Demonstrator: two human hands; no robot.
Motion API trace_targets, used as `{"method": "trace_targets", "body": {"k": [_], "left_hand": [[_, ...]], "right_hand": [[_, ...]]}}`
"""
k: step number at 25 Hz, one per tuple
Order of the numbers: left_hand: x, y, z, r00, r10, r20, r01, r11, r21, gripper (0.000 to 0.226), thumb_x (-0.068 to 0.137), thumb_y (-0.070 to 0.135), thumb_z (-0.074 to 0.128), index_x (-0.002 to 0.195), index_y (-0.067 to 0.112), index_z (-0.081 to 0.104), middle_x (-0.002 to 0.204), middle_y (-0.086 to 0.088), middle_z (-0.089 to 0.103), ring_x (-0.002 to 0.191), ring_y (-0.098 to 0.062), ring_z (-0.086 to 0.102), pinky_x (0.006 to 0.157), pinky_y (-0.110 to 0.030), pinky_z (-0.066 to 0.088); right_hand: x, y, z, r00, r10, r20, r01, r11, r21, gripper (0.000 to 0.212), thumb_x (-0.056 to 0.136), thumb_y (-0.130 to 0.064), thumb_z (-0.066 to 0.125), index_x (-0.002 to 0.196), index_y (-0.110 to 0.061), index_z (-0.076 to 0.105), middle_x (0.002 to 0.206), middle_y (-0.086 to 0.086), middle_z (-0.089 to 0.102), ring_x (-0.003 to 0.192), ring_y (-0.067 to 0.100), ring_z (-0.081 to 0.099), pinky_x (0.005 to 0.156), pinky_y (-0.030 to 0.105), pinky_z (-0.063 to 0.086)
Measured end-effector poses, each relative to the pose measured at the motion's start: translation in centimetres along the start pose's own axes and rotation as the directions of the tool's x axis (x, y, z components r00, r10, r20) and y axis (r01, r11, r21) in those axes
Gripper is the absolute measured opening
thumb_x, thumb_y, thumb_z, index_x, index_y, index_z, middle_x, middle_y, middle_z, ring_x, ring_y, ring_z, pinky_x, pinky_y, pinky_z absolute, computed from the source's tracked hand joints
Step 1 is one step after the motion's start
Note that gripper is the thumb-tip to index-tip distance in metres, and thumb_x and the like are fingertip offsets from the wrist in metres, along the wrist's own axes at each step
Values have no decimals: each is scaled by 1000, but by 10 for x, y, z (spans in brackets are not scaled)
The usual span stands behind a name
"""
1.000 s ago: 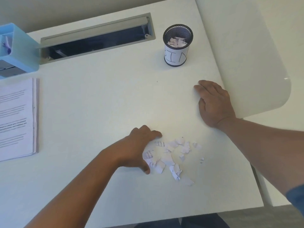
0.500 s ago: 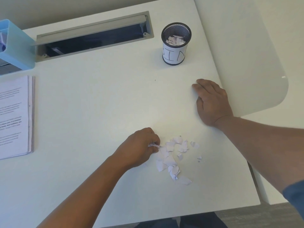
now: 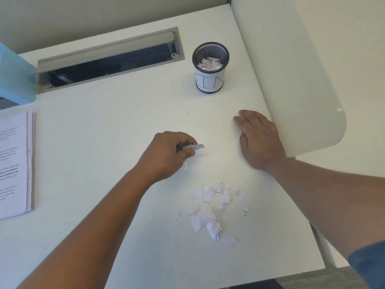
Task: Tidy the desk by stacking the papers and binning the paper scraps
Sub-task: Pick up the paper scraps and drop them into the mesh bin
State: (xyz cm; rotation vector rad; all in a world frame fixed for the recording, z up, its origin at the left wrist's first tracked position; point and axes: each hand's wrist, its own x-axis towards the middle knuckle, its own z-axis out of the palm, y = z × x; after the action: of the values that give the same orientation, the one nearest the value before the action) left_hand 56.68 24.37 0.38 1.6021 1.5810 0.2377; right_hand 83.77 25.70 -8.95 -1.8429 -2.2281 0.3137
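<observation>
My left hand point(image 3: 168, 153) is closed around paper scraps point(image 3: 194, 147), held above the desk between the scrap pile and the bin. A pile of several torn white scraps point(image 3: 210, 209) lies on the white desk point(image 3: 104, 126) near its front edge. The black mesh cup labelled BIN point(image 3: 210, 67) stands at the back right with scraps inside. My right hand point(image 3: 258, 138) rests flat, palm down, by the desk's right edge. A stack of printed papers point(image 3: 14, 163) lies at the far left.
A grey cable slot point(image 3: 108, 59) with its lid raised runs along the back of the desk. A light blue box point(image 3: 14, 78) sits at the back left. A white rounded panel point(image 3: 302, 80) borders the desk's right side.
My left hand closed on scraps from the pile, lifted and moved away from it toward the bin. The right hand stayed flat in place.
</observation>
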Motion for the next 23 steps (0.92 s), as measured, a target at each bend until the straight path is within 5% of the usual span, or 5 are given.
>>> {"method": "trace_targets", "body": {"k": [4, 7, 13, 23], "left_hand": [[22, 21, -10, 998, 56, -15, -56, 998, 9, 9, 93, 25, 74, 97, 32, 76, 87, 16, 73, 75, -1, 65, 67, -17, 50], [50, 44, -29, 973, 174, -153, -170, 985, 37, 8, 93, 23, 75, 97, 29, 77, 82, 17, 71, 65, 2, 59, 62, -11, 45], [124, 99, -59, 877, 417, -238, -355, 897, 265, 16, 96, 16, 67, 110, 19, 75, 85, 9, 64, 77, -13, 57, 74, -26, 48], [163, 105, -56, 893, 409, -188, -323, 874, 363, 30, 95, 24, 71, 124, 17, 69, 115, -3, 71, 101, -23, 61, 93, -38, 52]], "right_hand": [[1, 1, 0, 1000, -11, 3, 11, 1000, 0, 55, 89, -22, 33, 137, -14, 58, 150, 5, 52, 137, 33, 48, 102, 50, 44], [0, 1, -1, 1000, -17, 5, 17, 1000, -3, 55, 89, -21, 33, 137, -14, 58, 150, 5, 52, 136, 33, 48, 101, 49, 44], [0, 1, -3, 1000, -15, 15, 15, 1000, -14, 54, 89, -22, 34, 138, -16, 57, 151, 3, 50, 137, 30, 46, 101, 47, 43], [1, 0, -5, 999, -13, 42, 14, 1000, -27, 54, 88, -21, 35, 138, -16, 56, 151, 3, 50, 137, 29, 45, 100, 45, 42]]}}
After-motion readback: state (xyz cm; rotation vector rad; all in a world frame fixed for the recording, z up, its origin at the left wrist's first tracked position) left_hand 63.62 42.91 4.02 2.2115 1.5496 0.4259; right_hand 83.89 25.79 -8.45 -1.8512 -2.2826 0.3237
